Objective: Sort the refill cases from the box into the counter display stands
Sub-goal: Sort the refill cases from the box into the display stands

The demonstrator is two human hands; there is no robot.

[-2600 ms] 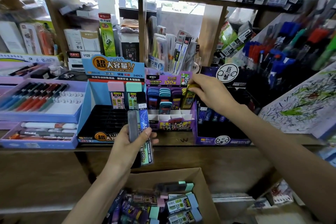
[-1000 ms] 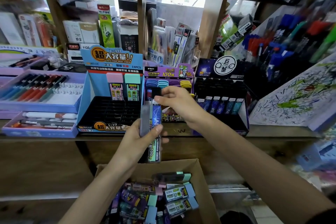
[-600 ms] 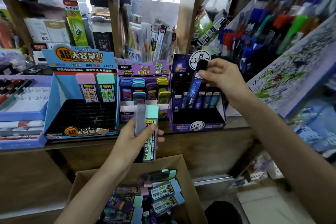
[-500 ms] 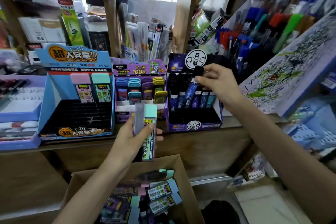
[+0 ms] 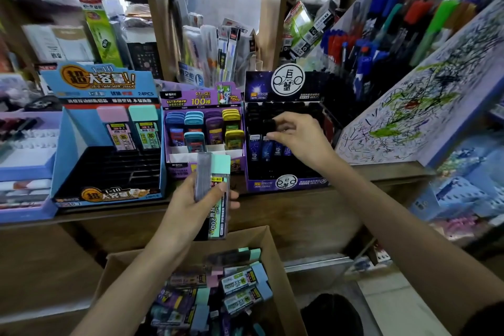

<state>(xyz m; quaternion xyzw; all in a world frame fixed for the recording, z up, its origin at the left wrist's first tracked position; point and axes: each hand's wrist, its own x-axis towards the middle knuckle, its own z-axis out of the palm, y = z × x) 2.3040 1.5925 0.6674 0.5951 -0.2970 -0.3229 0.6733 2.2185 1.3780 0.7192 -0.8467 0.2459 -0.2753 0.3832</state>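
Near the right end of the worktop (image 5: 381, 172), the right hand (image 5: 297, 139) pinches the black cap of a thin blue case (image 5: 266, 148) in the dark stand (image 5: 286, 183). The left hand (image 5: 191, 210) grips a grey case (image 5: 203, 174) and a mint case (image 5: 219, 199) above the box (image 5: 275, 254). These cases look light, hard and slippery, so I would hold them by the sides. Fingers hide the slot. The cases in the box are blurry.

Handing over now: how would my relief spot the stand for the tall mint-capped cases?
Three stands sit in a row on the wooden counter. Take the leftmost, the blue stand. Unlike its neighbours, it holds just two: a pink-capped case and a mint-capped case.
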